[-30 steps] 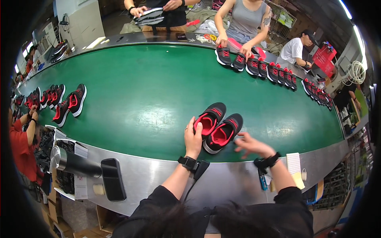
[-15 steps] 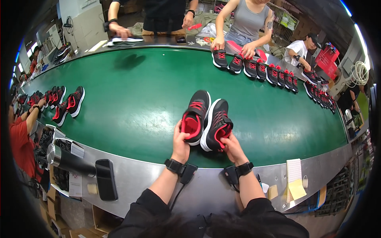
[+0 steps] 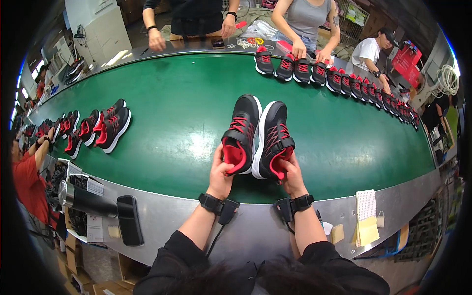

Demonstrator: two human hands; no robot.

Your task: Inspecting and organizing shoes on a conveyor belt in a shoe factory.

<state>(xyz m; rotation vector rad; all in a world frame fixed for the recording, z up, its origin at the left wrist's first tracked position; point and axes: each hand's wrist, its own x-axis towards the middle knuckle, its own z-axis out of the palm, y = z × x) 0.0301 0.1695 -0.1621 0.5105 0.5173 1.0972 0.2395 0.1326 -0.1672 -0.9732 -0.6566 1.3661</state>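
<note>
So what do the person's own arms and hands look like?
The left hand and right hand are bare, with no gloves. Each wrist wears a black strap with a chunky black box on its inner side, and a thin dark cable comes out of each box. The sleeves are black and short.

- We look through a head-worn fisheye camera, the left of a side-by-side pair.
- We face down and forward across the green worktop (image 3: pixel 172 93).
- We sit close above the left hand (image 3: pixel 220 178) and right hand (image 3: pixel 294 180); the co-worker in grey (image 3: pixel 309 15) is farther off.
- Straight edges bow toward our dark rim.
</note>
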